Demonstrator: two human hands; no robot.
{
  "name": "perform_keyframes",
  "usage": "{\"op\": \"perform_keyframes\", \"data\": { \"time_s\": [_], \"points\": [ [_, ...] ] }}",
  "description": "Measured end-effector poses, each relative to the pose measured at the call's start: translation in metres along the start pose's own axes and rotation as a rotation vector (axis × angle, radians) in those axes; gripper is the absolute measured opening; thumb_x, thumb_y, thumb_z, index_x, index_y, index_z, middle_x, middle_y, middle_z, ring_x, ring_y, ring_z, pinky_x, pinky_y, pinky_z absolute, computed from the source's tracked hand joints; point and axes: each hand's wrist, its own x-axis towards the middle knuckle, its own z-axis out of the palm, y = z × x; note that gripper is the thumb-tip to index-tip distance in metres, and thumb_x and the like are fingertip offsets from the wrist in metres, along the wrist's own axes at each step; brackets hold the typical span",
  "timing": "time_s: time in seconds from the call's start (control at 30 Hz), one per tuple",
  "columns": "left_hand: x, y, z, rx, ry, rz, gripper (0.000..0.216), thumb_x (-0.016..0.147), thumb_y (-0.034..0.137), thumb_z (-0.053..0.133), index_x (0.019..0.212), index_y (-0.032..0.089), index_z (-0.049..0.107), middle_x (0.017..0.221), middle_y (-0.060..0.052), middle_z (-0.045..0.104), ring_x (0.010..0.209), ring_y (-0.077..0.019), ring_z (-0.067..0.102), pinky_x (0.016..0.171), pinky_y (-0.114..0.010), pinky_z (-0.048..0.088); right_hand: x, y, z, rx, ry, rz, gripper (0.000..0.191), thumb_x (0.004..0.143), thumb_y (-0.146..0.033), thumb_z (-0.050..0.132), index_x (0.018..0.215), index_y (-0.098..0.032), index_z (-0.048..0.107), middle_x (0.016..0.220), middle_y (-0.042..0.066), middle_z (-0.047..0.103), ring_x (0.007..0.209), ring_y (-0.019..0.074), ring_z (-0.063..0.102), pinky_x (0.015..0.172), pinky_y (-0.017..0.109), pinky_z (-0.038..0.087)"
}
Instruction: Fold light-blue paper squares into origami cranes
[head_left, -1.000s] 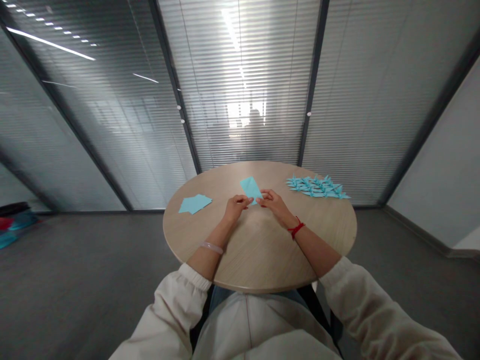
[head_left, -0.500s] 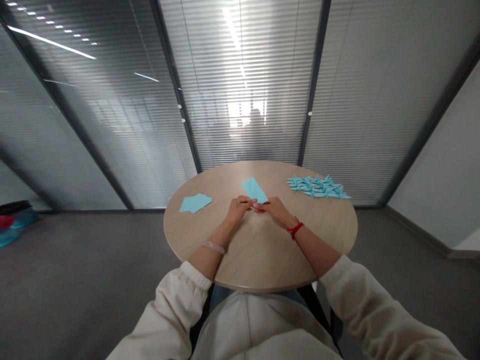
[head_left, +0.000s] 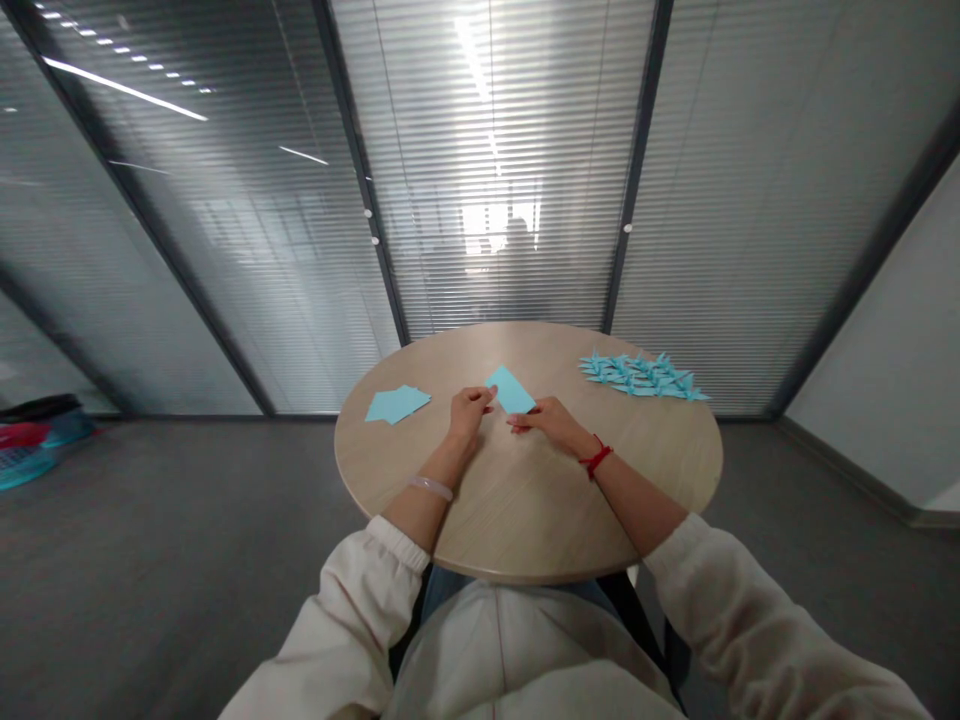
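A folded light-blue paper sheet is held over the middle of the round wooden table. My left hand pinches its left near edge with curled fingers. My right hand, with a red string on the wrist, grips the paper's near right corner. The sheet tilts away from me toward the far side of the table.
A small stack of flat light-blue sheets lies on the table's left. Several folded blue paper shapes lie in rows at the far right. Glass walls with blinds stand behind the table. Coloured bags rest on the floor at left.
The paper looks shorter and squarer than before. My hands have drawn a little apart along its near edge, and the view has shifted slightly to the left.
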Motion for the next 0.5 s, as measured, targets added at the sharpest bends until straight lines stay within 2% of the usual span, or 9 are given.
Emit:
{"op": "perform_keyframes", "data": {
  "time_s": [0.17,0.27,0.33,0.43,0.5],
  "points": [
    [0.011,-0.007,-0.014,-0.145,0.192,-0.052,0.035,0.059,0.045,0.075,0.072,0.013,0.067,0.081,-0.008,0.067,0.075,-0.0163,0.058,0.063,-0.025,0.044,-0.005,-0.004,0.003,-0.088,-0.144,-0.023,0.038,0.063,-0.049,0.074,0.067,-0.011,0.073,0.068,0.008,0.072,0.065,0.0187,0.064,0.065,0.029,0.048],
    [0.012,-0.005,-0.015,-0.191,0.178,-0.03,0.035,0.061,0.045,0.074,0.074,0.014,0.066,0.083,-0.007,0.067,0.074,-0.0152,0.059,0.065,-0.025,0.045,-0.006,-0.004,0.004,-0.08,-0.114,-0.036,0.038,0.064,-0.049,0.073,0.068,-0.012,0.073,0.069,0.008,0.072,0.066,0.0188,0.064,0.066,0.029,0.047],
    [0.008,0.001,-0.009,-0.27,0.085,-0.048,0.04,0.069,0.053,0.067,0.076,0.014,0.065,0.083,-0.008,0.067,0.075,-0.0162,0.06,0.068,-0.027,0.048,-0.005,-0.004,0.003,-0.032,-0.045,-0.03,0.039,0.065,-0.05,0.072,0.072,-0.011,0.073,0.072,0.008,0.072,0.067,0.0187,0.064,0.067,0.029,0.047],
    [-0.001,0.012,0.004,-0.355,-0.163,-0.126,0.054,0.077,0.065,0.053,0.083,0.014,0.065,0.085,-0.01,0.068,0.081,-0.0196,0.063,0.075,-0.032,0.049,-0.002,-0.003,0.002,0.038,0.06,-0.01,0.041,0.065,-0.05,0.072,0.077,-0.011,0.073,0.073,0.008,0.072,0.067,0.0178,0.064,0.069,0.029,0.048],
    [-0.006,0.018,0.009,-0.368,-0.316,-0.14,0.053,0.076,0.064,0.055,0.089,0.013,0.066,0.089,-0.012,0.069,0.085,-0.0211,0.064,0.08,-0.034,0.048,-0.001,-0.001,0.001,0.066,0.099,0.005,0.042,0.064,-0.05,0.073,0.078,-0.011,0.073,0.071,0.008,0.071,0.065,0.0171,0.063,0.068,0.029,0.048]
  ]
}}
